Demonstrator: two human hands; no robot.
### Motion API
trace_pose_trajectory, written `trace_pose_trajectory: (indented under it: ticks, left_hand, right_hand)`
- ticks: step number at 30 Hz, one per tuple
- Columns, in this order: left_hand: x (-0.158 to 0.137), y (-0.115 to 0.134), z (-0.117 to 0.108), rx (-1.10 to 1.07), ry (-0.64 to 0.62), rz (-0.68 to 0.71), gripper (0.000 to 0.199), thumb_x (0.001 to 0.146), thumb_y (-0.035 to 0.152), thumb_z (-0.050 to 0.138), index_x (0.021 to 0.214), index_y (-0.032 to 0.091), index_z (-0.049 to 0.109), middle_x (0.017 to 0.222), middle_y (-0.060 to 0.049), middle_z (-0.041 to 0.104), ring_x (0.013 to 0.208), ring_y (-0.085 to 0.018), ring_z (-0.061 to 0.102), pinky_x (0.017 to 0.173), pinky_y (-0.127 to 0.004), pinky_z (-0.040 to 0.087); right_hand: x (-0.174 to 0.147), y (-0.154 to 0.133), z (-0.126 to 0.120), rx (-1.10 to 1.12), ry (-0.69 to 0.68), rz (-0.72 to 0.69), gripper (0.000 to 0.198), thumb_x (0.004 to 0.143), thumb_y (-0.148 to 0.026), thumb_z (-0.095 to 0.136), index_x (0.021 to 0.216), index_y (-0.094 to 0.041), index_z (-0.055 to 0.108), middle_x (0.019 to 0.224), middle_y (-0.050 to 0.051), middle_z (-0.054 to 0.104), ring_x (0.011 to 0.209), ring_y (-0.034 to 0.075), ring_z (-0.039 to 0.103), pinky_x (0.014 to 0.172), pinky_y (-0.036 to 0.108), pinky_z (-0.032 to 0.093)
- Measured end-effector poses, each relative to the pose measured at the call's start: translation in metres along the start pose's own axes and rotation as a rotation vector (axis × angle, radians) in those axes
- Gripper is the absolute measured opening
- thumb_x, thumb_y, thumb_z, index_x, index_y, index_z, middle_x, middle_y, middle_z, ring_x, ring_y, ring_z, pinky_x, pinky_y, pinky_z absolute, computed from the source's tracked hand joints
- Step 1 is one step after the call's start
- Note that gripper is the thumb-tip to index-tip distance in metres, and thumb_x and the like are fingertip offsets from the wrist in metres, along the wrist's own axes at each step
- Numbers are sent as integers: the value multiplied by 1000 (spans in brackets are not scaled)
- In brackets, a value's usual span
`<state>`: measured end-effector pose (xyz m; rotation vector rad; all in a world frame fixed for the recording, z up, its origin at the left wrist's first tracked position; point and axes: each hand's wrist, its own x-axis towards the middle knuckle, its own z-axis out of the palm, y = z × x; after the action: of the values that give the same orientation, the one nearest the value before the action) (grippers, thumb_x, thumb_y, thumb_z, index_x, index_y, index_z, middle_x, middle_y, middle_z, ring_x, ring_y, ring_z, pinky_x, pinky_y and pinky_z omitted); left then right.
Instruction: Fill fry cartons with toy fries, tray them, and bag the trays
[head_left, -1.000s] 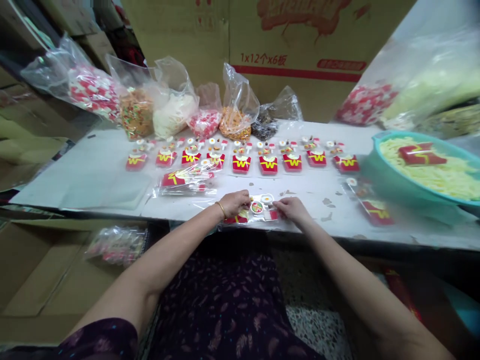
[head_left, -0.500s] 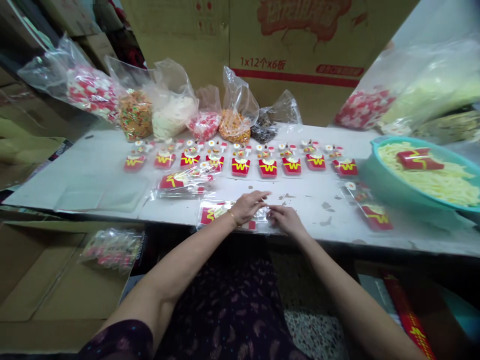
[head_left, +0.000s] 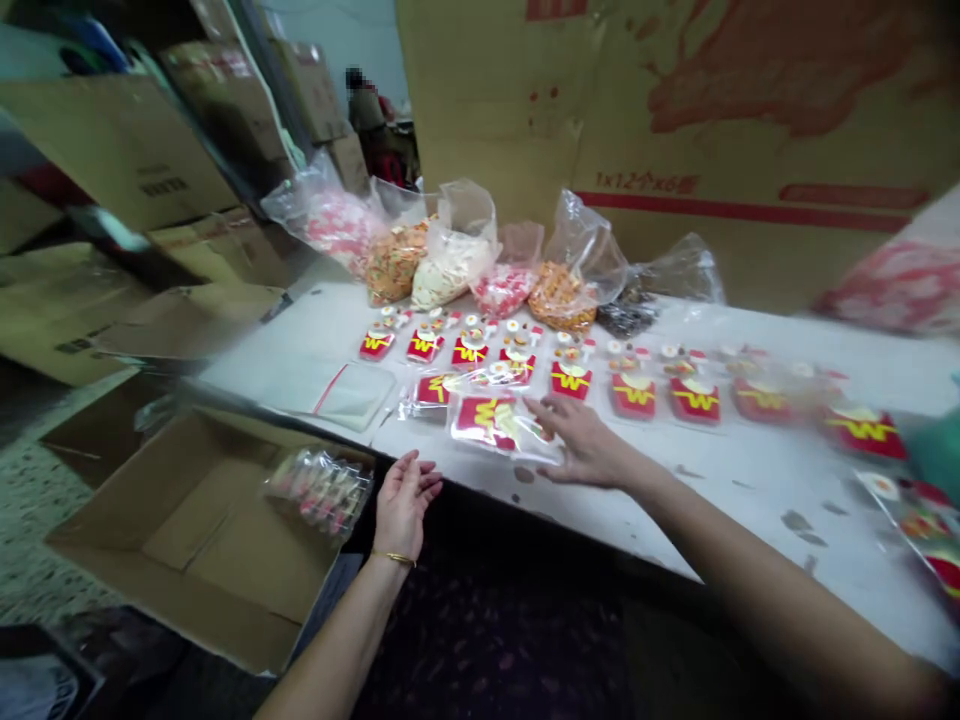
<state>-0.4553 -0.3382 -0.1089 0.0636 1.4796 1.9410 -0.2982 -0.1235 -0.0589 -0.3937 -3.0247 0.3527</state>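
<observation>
My right hand [head_left: 586,442] reaches over the white table, thumb and fingers spread apart at the right end of a clear packet [head_left: 487,424]. Inside that packet shows a red fries-box piece with a yellow W-like mark. It overlaps another filled packet [head_left: 431,392] just behind it. Low by the table's front edge is my left hand [head_left: 403,498], palm turned up, fingers loosely extended and holding nothing. Behind the packets runs a row of red fries-box pieces [head_left: 571,382], with small food-shaped pieces laid above them.
Flat clear bags [head_left: 352,395] lie on the table's left. Bags of small coloured pieces [head_left: 566,295] line the back before a large carton [head_left: 675,110]. An open cardboard box [head_left: 202,520] with a filled packet [head_left: 322,488] stands below left. Part of a teal basin [head_left: 941,440] shows at right.
The view has swung left. My hands have separated; the left has drawn back off the table's front edge. The packet they were working at now lies farther left, overlapping the other packet.
</observation>
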Motion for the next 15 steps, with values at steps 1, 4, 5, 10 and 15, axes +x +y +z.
trace_pose_trajectory:
  ticks: [1,4,5,10,15]
  left_hand:
    - [5,3,2,-39,7,-58,16,80,30,50,96,25,50,91,-2,58,77,-11,60,72,-26,50]
    - [24,9,20,-134,54,-206,20,80,27,53,98,23,47,108,-6,54,94,-13,58,81,-29,48]
    - [31,10,28,-152,70,-247,23,79,27,55,99,23,46,112,-7,53,98,-14,56,83,-29,47]
    - [59,17,60,-246,59,-274,44,69,31,67,107,23,45,110,-8,56,100,-18,55,80,-32,47]
    - [73,20,79,-357,49,-213,47,67,27,69,108,18,48,103,-10,61,81,-17,62,72,-33,49]
  right_hand:
    - [24,2,-10,-7,18,-22,91,67,-57,52,140,-19,14,126,16,38,110,30,38,90,42,32]
    - [100,4,-24,-19,-73,-6,94,66,-59,54,140,-19,12,125,16,39,111,31,39,91,41,32]
    - [121,3,-23,-18,-145,19,96,64,-60,56,140,-20,13,126,16,39,112,31,39,90,41,33]
    - [164,-2,-6,137,-433,76,92,64,-71,49,139,-29,15,123,12,48,108,30,48,86,38,36]
    - [156,-8,-2,422,-530,194,89,73,-68,39,140,-24,3,81,3,66,72,20,61,75,33,42]
